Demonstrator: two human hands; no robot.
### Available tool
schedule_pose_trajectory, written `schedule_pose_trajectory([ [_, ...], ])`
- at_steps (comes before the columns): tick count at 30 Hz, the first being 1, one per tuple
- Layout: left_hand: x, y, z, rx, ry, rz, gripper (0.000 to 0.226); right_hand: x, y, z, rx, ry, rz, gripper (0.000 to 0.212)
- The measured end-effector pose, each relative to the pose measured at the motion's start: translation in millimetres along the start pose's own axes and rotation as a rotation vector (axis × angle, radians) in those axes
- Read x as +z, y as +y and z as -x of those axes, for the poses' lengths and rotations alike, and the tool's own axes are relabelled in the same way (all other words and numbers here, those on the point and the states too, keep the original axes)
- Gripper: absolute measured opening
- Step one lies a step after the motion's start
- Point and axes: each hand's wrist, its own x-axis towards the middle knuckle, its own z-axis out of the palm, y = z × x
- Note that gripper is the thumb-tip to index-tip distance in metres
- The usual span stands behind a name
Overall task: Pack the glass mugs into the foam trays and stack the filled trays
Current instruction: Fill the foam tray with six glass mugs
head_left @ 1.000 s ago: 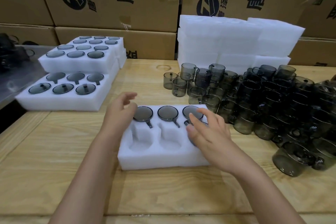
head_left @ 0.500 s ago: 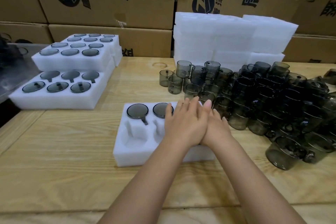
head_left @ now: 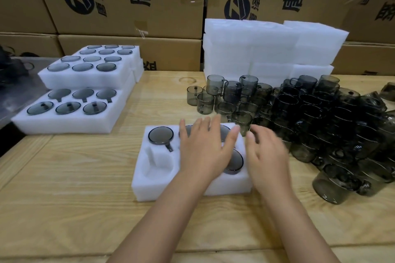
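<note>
A white foam tray (head_left: 154,186) lies on the wooden table in front of me. A smoky glass mug (head_left: 160,135) sits in its back left slot and another mug (head_left: 235,161) in the front right slot. My left hand (head_left: 205,147) lies flat across the tray's middle with fingers spread, covering the back slots. My right hand (head_left: 267,156) hovers just off the tray's right edge, fingers relaxed and blurred, holding nothing. The front left slot (head_left: 159,164) is bare foam. A big pile of loose mugs (head_left: 310,117) lies to the right.
Filled trays (head_left: 70,121) are stacked in steps at the back left. Blank foam trays (head_left: 267,49) are piled behind the loose mugs. Cardboard boxes (head_left: 128,6) wall off the back. A dark surface (head_left: 12,92) borders the table's left side.
My left hand crossed from the tray's left side onto its middle. My right hand left the front right slot, where a mug now sits, and moved right.
</note>
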Motion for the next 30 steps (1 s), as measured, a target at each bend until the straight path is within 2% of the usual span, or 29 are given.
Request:
schedule_pose_trajectory([
  [2,-19,-23,-2,0.0,0.215,0.037,0.053,-23,22,13,-0.076,0.266,0.293,0.036],
  [3,-30,-40,-5,-0.028,0.309,0.075,0.051,-34,33,22,-0.058,0.343,0.384,0.037],
  [5,-49,-76,-12,-0.147,0.371,0.203,0.05,-53,52,40,0.083,0.38,0.457,0.042],
  [7,-52,-110,-14,-0.329,0.246,0.496,0.045,-63,69,53,0.293,0.294,0.483,0.047],
  [9,-38,-127,-9,-0.463,0.086,0.93,0.039,-69,79,58,0.449,0.13,0.468,0.041],
  [11,-20,-134,-2,-0.505,0.031,1.182,0.033,-72,84,59,0.463,0.005,0.451,0.033],
  [14,-6,-137,0,-0.463,-0.027,1.277,0.042,-66,80,61,0.303,0.006,0.444,0.023],
  [18,-4,-134,0,-0.434,-0.092,1.311,0.057,-45,60,62,0.189,0.055,0.288,0.016],
  [24,-3,-128,-3,-0.412,-0.126,1.288,0.062,-38,53,49,0.154,-0.051,0.171,0.008],
  [28,-2,-126,-3,-0.375,-0.055,1.309,0.054,-52,31,26,-0.014,0.064,-0.012,0.027],
  [30,-1,-127,-3,-0.347,-0.026,1.313,0.051,-57,11,12,-0.134,-0.001,-0.176,0.042],
])
